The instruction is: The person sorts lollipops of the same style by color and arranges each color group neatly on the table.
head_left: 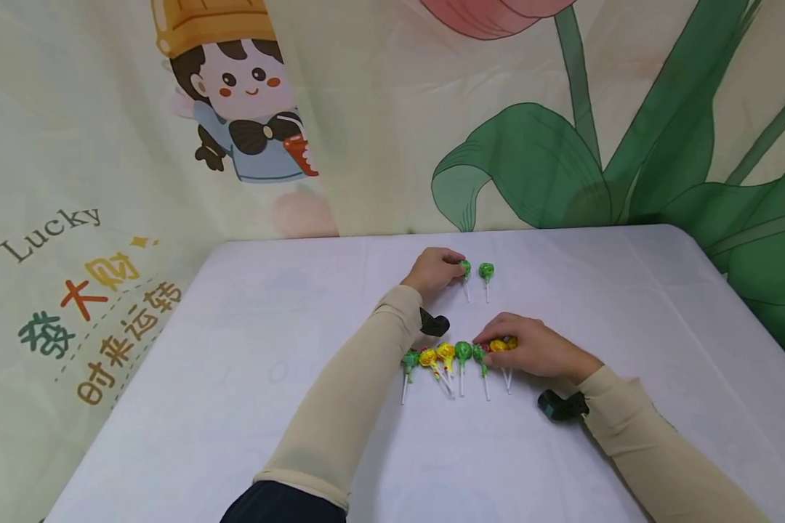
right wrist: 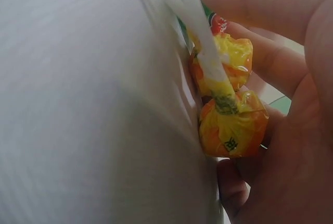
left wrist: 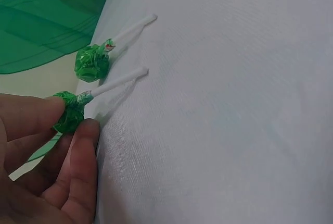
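At the back of the table, my left hand (head_left: 435, 270) pinches the wrapped head of a green lollipop (left wrist: 70, 113) between thumb and fingers. Its white stick points toward the front of the table. A second green lollipop (head_left: 487, 271) lies just to its right. Nearer the front, my right hand (head_left: 530, 347) grips another green lollipop (head_left: 480, 354) by its head, at the right part of a row. Two yellow-orange lollipops (right wrist: 234, 125) sit under this hand's palm side, partly hidden by its fingers in the head view.
Left of my right hand, the row continues with a green lollipop (head_left: 463, 351), two yellow ones (head_left: 445, 352) and a green one (head_left: 410, 358) beside my left forearm. A white cloth (head_left: 288, 312) covers the table. Behind it hangs a printed curtain (head_left: 379, 131).
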Demonstrator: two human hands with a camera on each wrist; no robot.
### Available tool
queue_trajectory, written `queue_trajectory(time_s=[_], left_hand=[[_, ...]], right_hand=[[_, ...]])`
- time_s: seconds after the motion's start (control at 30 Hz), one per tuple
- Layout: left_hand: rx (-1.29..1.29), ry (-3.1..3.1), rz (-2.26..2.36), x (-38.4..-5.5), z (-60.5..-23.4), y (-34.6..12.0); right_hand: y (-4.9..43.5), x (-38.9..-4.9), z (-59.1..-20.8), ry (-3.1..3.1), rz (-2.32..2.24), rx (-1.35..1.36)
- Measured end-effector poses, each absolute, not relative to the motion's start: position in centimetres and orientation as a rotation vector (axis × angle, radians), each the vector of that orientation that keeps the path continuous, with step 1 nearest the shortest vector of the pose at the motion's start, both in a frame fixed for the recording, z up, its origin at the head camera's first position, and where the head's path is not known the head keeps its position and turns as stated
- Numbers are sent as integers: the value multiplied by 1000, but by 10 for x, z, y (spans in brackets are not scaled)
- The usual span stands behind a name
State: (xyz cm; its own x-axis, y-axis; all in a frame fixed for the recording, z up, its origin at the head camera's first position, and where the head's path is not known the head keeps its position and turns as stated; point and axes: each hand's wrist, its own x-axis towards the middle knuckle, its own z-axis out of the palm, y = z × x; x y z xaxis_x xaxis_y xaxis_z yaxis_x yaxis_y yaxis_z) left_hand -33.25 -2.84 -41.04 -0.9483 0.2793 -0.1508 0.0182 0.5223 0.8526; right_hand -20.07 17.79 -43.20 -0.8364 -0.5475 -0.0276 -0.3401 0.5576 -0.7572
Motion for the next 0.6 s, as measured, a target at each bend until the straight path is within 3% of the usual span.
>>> queue_trajectory(time_s=[0.6], left_hand=[[272,2598,1280,-332,-407,-15]], right_hand=[[179,-201,-433,2526,-1171,-768]])
